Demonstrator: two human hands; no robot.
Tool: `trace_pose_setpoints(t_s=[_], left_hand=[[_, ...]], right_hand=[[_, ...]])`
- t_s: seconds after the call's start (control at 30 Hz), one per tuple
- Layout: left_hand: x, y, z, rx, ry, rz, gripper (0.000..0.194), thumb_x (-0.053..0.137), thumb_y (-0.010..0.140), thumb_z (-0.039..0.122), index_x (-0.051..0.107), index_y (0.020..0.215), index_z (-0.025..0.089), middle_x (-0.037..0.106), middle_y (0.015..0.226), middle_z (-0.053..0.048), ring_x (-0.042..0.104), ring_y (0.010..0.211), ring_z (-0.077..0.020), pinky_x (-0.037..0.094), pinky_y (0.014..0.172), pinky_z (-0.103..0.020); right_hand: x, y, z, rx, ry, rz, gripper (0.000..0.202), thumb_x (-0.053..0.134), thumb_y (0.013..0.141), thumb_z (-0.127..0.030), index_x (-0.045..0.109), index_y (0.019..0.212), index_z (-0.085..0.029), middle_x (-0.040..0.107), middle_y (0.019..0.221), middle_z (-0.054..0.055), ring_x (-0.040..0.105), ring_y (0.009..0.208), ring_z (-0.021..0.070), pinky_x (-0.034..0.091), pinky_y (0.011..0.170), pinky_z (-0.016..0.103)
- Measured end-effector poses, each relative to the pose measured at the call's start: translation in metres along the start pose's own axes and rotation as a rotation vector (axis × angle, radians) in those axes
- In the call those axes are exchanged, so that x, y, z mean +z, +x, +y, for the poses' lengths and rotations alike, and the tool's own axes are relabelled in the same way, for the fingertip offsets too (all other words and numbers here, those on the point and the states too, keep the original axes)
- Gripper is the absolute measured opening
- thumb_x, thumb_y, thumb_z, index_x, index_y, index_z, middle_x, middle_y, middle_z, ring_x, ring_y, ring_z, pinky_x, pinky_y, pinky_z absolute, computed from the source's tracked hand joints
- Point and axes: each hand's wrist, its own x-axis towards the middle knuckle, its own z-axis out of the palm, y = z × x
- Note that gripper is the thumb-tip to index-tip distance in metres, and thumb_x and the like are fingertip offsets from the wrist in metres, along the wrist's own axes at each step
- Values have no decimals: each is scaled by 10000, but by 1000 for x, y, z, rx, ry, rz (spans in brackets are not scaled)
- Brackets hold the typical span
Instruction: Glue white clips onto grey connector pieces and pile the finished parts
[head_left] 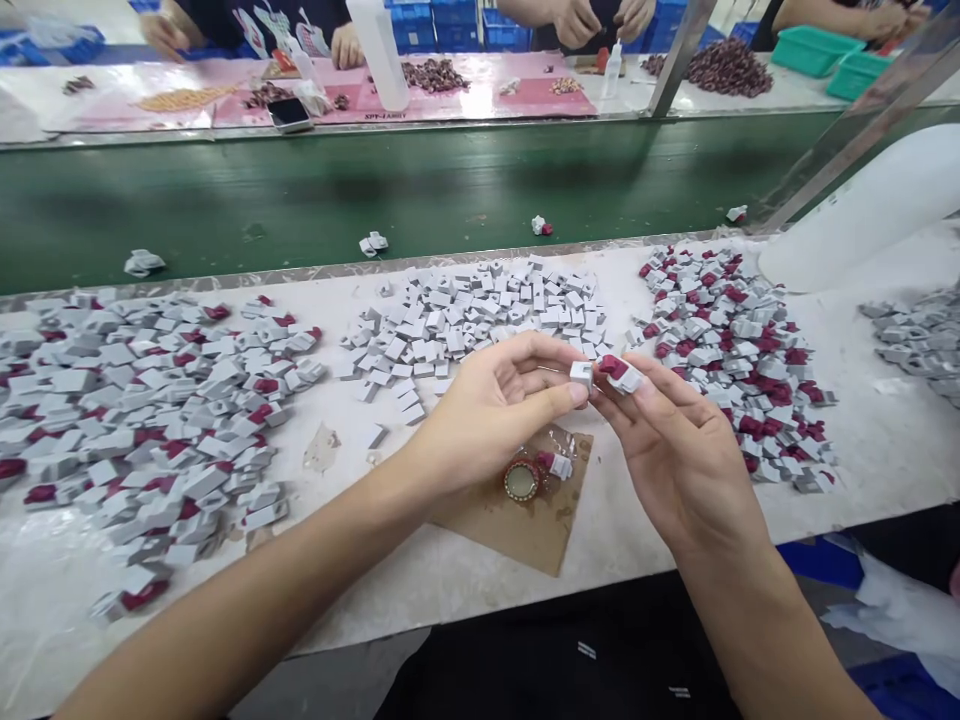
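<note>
Between thumb and fingers, my left hand [495,405] pinches a small light-grey plastic block [581,373] with an opening in its face. My right hand [686,450] grips a maroon-and-grey plastic piece [619,373], its maroon end turned toward the block. The two parts are close together; whether they touch I cannot tell. Below the hands lies a brown cardboard sheet [540,535], partly hidden by my left forearm. On it sit a bottle cap [520,482] with a crimped rim and another maroon-and-grey piece [556,464].
Loose grey blocks [480,305] are heaped ahead. Maroon-and-grey piles lie at left [150,420] and right [742,350]. Beyond runs a green conveyor belt [315,200] carrying several small pieces. A white cylinder [862,210] stands at right. Co-workers' hands [574,22] work across the belt.
</note>
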Motion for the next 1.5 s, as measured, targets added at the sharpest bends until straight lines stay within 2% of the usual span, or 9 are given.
trace_pose_setpoints(t_s=[0.3,0.6,0.8,0.97,1.1,1.23,1.33,1.43,1.5], left_hand=[[-1,2,-4,31,25,19,225,897,946,289,782,1128,226,823,1062,-71,805,1014,-250,708,772,-334],[-3,1,9,265,312,82,135,884,948,216,835,1071,240,847,1063,-42,806,1007,-234,695,913,-372],[-12,1,22,199,374,5,62,848,961,230,832,1020,240,848,1000,-49,802,914,-239,679,813,-374],[-24,7,20,227,409,-9,53,795,977,197,809,1016,230,844,1015,-49,804,943,-227,670,871,-370],[-56,26,29,160,425,16,108,838,919,226,809,1022,206,847,1006,-77,818,965,-252,663,892,-393],[-102,59,50,109,670,380,135,858,854,174,806,977,192,825,963,-87,787,935,-259,628,877,-394],[-129,91,58,90,777,631,142,847,818,127,760,908,194,789,933,-73,759,934,-257,608,868,-371],[-146,123,59,23,821,720,183,835,797,114,713,898,206,771,942,-61,741,949,-254,598,860,-346],[-151,142,57,-20,851,709,183,835,803,121,698,885,211,767,940,-57,730,942,-250,589,865,-345]], right_hand=[[3,0,-3,25,-2,13,148,911,962,-375,907,1104,-336,903,1172,29,835,1212,284,677,1138,524],[-7,10,-10,-46,-229,-95,185,899,991,-404,899,1143,-299,900,1168,57,855,1125,294,704,1042,467],[-7,17,-18,-93,-360,-146,115,910,981,-318,918,1096,-325,895,1102,51,865,1032,281,737,939,424],[4,28,-20,-122,-368,-195,78,932,944,-288,920,1017,-312,886,1013,46,859,947,260,740,838,384],[28,73,-24,-123,-502,-320,127,928,938,-336,915,1050,-280,893,1045,59,848,966,266,731,883,420],[78,159,-12,-269,-882,-302,302,766,1036,-231,849,1324,-197,853,1272,122,813,1121,296,677,1009,482],[125,226,9,-275,-1072,-273,383,703,999,-90,823,1357,-155,787,1400,175,742,1296,330,559,1191,530],[157,272,25,-242,-1094,-332,343,813,830,-31,865,1140,-170,810,1289,153,731,1269,363,546,1191,532],[161,288,25,-215,-1096,-338,299,821,756,-1,849,1000,-171,822,1104,127,757,1163,369,585,1127,531]])
